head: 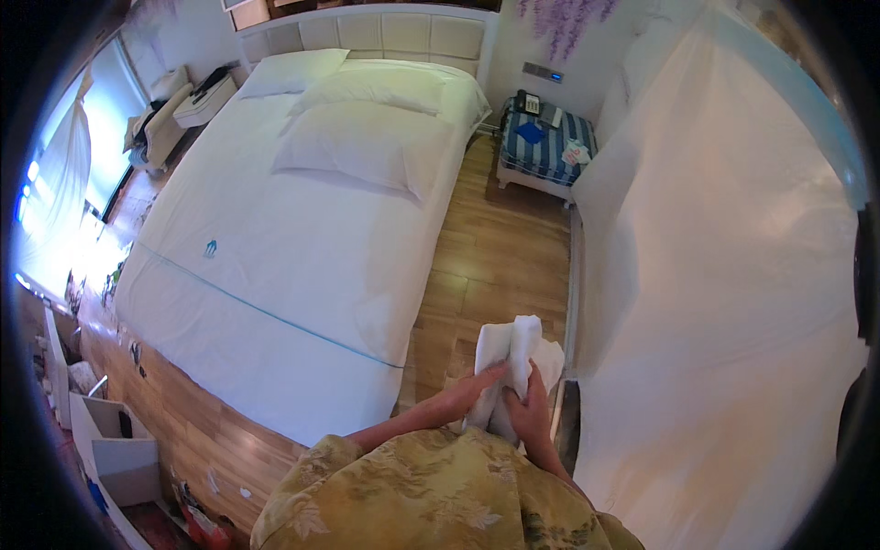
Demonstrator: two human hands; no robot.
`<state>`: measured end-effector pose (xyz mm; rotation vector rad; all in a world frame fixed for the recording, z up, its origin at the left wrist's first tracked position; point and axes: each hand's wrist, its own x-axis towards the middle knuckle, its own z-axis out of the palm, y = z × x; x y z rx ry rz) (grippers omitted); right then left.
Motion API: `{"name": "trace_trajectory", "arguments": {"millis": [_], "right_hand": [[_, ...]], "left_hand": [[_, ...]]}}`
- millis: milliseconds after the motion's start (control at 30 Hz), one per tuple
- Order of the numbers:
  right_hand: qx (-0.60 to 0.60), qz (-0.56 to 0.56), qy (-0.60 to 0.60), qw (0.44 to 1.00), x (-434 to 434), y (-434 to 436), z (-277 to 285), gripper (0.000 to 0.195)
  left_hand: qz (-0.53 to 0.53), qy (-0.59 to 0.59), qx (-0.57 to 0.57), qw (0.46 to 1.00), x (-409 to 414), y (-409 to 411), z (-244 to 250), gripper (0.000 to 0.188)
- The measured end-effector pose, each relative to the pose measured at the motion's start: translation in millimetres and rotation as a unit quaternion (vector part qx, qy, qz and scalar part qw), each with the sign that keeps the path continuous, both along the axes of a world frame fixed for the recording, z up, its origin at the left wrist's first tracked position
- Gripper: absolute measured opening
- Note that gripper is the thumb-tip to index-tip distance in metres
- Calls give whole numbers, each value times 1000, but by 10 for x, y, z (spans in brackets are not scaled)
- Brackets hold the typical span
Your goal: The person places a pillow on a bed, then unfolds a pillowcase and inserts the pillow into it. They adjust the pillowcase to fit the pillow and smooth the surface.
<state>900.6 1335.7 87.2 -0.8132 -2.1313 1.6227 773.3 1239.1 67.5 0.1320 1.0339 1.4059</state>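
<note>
Both of my hands hold a bunched white cloth [526, 344] close in front of my body, above the wood floor beside the bed. My left hand [481, 385] grips its left side, and my right hand [529, 409] grips its right side with the thumb up. The cloth's upper end sticks up in folds; its lower end is partly hidden by my hands and the patterned yellow garment. To the left lies a bed with a white sheet [275, 275] bearing a thin blue line. Several white pillows [364, 144] rest near the padded headboard [405, 34].
A nightstand with a blue striped cover [550, 161] carries a telephone [528, 103]. A sheer white curtain [715, 289] hangs along the right. At the left are an armchair [161, 134] and an open white drawer unit [124, 454]. Small scraps [245, 493] lie on the wood floor.
</note>
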Motion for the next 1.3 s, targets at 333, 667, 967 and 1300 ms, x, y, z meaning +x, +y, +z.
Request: {"name": "trace_trajectory", "arguments": {"millis": [333,667,967,1300], "right_hand": [[70,154,2,986,-1089,1272,-65,65],[102,340,21,935,-2248,2808,-19,80],[106,465,32,879,-3568,3249,-360,80],[123,469,53,873,-5682,3803,-45,75]], "left_hand": [[136,146,36,979,-782,1086,161,51],[344,60,-27,937,-1590,2521,174,39],[522,-14,-137,842,-2603,2893,-134,38],[561,106,-154,806,-4689,3436,258,39]]}}
